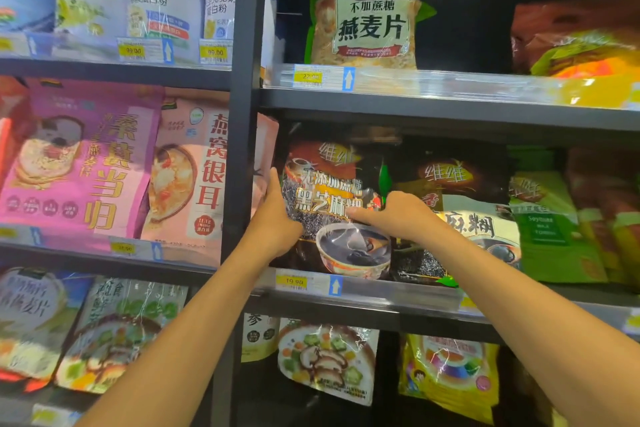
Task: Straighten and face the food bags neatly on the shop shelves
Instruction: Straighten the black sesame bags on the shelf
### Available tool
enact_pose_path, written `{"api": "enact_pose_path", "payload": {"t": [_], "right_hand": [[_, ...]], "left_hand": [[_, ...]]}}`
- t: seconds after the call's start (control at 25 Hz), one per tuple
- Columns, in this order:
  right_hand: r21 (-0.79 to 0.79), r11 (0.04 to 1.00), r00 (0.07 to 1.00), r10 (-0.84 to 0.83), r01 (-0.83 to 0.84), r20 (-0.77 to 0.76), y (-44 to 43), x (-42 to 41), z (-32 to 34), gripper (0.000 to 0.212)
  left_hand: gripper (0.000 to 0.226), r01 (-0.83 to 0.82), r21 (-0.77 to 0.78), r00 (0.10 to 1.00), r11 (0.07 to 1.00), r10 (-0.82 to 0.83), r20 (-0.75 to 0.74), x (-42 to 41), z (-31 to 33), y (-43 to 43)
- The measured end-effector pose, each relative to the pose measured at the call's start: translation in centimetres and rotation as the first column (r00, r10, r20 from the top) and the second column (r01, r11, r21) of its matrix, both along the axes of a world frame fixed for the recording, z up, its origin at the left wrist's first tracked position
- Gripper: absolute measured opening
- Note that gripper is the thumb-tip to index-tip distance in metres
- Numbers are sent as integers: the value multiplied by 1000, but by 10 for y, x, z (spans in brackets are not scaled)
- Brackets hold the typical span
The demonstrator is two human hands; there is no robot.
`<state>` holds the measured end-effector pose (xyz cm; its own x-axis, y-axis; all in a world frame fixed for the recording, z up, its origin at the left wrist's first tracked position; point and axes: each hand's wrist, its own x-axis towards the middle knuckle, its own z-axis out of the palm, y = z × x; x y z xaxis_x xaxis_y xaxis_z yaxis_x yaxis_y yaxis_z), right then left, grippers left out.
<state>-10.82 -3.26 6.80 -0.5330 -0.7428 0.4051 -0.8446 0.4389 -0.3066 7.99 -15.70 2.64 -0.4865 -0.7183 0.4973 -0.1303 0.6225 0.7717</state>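
Black bag upright at the left end of the middle shelf. Left hand and right hand grip its side edges, thumbs in front. Soft, glossy film, probably slippery: hold by the edges.

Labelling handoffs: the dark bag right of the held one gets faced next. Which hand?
Likely right: the right hand borders the neighbouring dark bag; the left hand grips the far edge of the held bag, by the post.
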Motion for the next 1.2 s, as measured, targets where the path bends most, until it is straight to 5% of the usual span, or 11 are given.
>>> {"api": "enact_pose_path", "payload": {"t": [0.16, 0.28, 0.64, 1.04, 1.2], "right_hand": [[82, 995, 998, 60, -59, -18, 19, -7, -21, 109], [138, 988, 997, 70, -74, 28, 27, -5, -38, 108], [-31, 999, 999, 23, -22, 39, 12, 12, -52, 93], [-79, 996, 997, -32, 38, 73, 27, 35, -52, 66], [-135, 990, 999, -50, 49, -8, 43, 44, -50, 61]], "left_hand": [[128, 20, 62, 988, 998, -30, 149, 5, -10, -3], [124, -14, 42, 979, 999, 5, 202, 3, -13, -8], [119, -67, -30, 978, 997, 72, 198, 4, -15, 1], [114, -95, -286, 987, 953, 128, 97, 11, -24, 14], [92, -127, -560, 986, 818, 165, 17, 13, -29, 30]]}}
